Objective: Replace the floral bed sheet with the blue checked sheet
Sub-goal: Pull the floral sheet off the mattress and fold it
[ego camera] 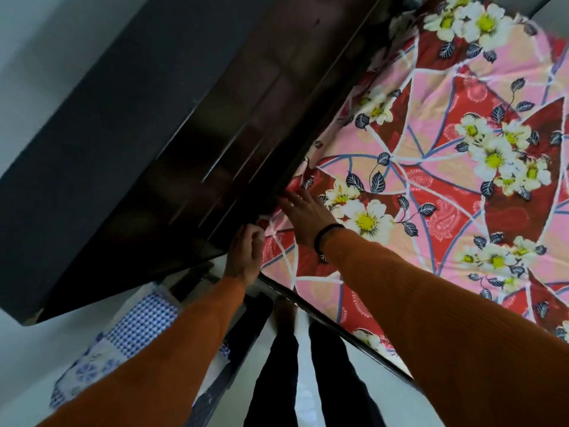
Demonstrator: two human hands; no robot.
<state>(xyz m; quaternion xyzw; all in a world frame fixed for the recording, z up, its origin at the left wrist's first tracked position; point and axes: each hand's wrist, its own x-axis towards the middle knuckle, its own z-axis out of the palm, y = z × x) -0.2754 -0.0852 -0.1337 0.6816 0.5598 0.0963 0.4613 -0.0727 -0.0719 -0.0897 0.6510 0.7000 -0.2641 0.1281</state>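
The floral bed sheet [431, 167], red and pink with white flowers, lies spread over the bed. At its corner beside the dark headboard [191, 124], my left hand [244, 257] grips the sheet's edge with curled fingers. My right hand [304, 215] lies flat on the sheet with straight fingers reaching toward the gap at the headboard. The blue checked sheet [135, 328] lies bunched at the lower left, beside the bed and partly hidden under my left sleeve.
The dark bed frame rail [332, 325] runs along the near side of the mattress. My legs in dark trousers [277, 374] stand on the pale floor [27, 359] next to it. A light wall [40, 57] is behind the headboard.
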